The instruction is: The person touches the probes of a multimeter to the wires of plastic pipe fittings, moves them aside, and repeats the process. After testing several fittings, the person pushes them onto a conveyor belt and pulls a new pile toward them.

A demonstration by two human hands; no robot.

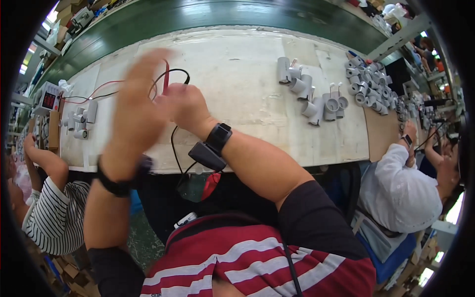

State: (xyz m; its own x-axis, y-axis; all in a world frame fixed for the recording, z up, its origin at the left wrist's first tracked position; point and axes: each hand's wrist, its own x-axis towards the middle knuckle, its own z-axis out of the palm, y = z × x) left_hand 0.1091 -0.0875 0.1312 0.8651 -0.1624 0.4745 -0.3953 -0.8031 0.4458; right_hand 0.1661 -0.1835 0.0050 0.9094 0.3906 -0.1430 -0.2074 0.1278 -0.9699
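Note:
My left hand is raised over the left half of the table and smeared by motion, so its fingers do not show clearly. Close beside it, my right hand is closed, its fingertips partly blurred. A red wire and a looped black wire come out at its fingers; what else it may hold is hidden. Red and black leads run left towards a small white meter with a red lit display. Grey plastic tube pieces stand in a small group left of my left hand.
More grey tube parts stand on the white worktable to the right, with a large pile beyond. A green conveyor belt runs along the far edge. Co-workers sit at left, in a striped sleeve, and at right, in a white top.

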